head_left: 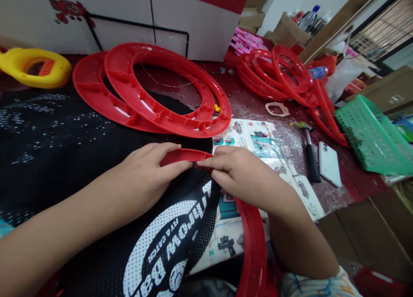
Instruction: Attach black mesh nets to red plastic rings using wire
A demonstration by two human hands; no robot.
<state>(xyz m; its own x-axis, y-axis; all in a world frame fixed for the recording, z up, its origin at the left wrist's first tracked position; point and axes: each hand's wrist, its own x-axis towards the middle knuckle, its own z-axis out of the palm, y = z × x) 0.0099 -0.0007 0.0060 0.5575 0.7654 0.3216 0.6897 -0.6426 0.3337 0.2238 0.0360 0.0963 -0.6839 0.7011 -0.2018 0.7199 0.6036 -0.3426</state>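
In front of me is a red plastic ring point(254, 245), partly covered by black mesh fabric point(106, 232) with white lettering. My left hand point(153, 170) grips the ring's far edge, its thumb and fingers closed around rim and cloth. Close beside it, my right hand point(230, 165) pinches the mesh against the same rim, fingertips nearly meeting the left thumb. The ring's right side curves bare below my right forearm. Just beyond my hands, two more red rings point(167, 116) lie overlapping on the mesh. Part of the held ring is hidden by the fabric.
A yellow plastic handle point(41, 66) lies at far left before a white carton point(129, 26). More red rings point(274, 77) are heaped at the back right. A hammer point(311, 155), a phone point(329, 163) and a green basket point(371, 133) are on the right, near the table edge.
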